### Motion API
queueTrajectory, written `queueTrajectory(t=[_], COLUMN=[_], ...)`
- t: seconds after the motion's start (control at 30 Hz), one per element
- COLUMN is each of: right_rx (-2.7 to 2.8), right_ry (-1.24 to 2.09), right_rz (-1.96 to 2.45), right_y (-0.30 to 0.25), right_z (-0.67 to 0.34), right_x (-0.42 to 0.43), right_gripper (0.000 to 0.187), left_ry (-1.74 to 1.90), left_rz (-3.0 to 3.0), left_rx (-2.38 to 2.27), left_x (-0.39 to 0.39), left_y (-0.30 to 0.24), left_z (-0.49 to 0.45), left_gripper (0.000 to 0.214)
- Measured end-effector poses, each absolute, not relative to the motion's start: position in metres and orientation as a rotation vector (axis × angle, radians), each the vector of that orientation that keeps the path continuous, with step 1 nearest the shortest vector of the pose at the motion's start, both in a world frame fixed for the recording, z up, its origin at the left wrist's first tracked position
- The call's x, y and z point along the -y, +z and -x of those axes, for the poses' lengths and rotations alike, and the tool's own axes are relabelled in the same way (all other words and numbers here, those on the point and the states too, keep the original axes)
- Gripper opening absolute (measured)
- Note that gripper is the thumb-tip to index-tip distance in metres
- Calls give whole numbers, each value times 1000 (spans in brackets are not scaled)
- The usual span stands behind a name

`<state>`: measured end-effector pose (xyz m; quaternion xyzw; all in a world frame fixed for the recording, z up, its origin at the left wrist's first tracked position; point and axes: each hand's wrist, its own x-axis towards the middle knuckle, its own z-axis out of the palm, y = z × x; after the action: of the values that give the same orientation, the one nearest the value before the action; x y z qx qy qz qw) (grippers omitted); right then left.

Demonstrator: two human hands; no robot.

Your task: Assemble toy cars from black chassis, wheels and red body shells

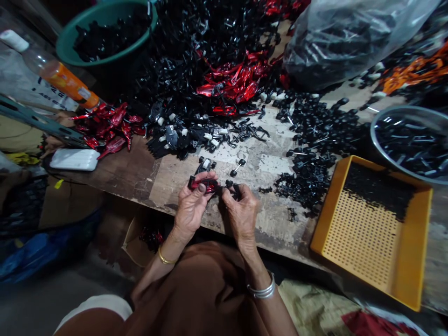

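My left hand (191, 208) holds a small red toy car body (203, 185) between its fingers and thumb. My right hand (241, 213) pinches a black plastic wheel (229, 185) against the car's far end; the fingers hide part of the join. Just beyond my hands lie a black-and-silver toy car chassis (206, 164) and a loose pair of black wheels on a metal axle (238, 167). Heaps of black wheels (311, 135) spread to the right, and black parts with white pieces (182, 137) lie ahead.
Red car bodies (234, 81) and black parts are piled on the worn wooden bench (129, 168). An orange perforated tray (371, 228) holds black parts, beside a metal bowl (406, 142). A green basin (105, 37), a plastic bag (343, 42) and a bottle (59, 74) stand at the back.
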<state>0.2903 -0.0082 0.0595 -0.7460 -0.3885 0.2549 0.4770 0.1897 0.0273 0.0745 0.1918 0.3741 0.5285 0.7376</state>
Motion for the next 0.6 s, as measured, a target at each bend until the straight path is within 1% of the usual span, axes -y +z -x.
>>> queueTrajectory(t=[0.17, 0.27, 0.4, 0.5, 0.53, 0.6], right_rx=[1064, 1046, 977, 896, 851, 769], right_ry=[440, 393, 411, 486, 515, 565], right_rz=[1751, 1717, 1694, 1671, 1651, 1607], right_y=[60, 59, 57, 57, 57, 57], right_z=[-287, -286, -288, -289, -289, -290], right_x=[15, 18, 20, 20, 20, 20], right_gripper=[19, 19, 19, 19, 21, 33], left_ry=[1293, 1350, 1385, 1394, 1398, 1400], left_rz=[-465, -503, -532, -544, -545, -551], left_rx=[-930, -920, -892, -879, -876, -866], left_x=[-28, -27, -25, -24, -24, -24], left_y=[70, 69, 70, 70, 70, 70], left_z=[-198, -201, -201, -201, -200, -200], left_gripper=[29, 30, 31, 32, 32, 32])
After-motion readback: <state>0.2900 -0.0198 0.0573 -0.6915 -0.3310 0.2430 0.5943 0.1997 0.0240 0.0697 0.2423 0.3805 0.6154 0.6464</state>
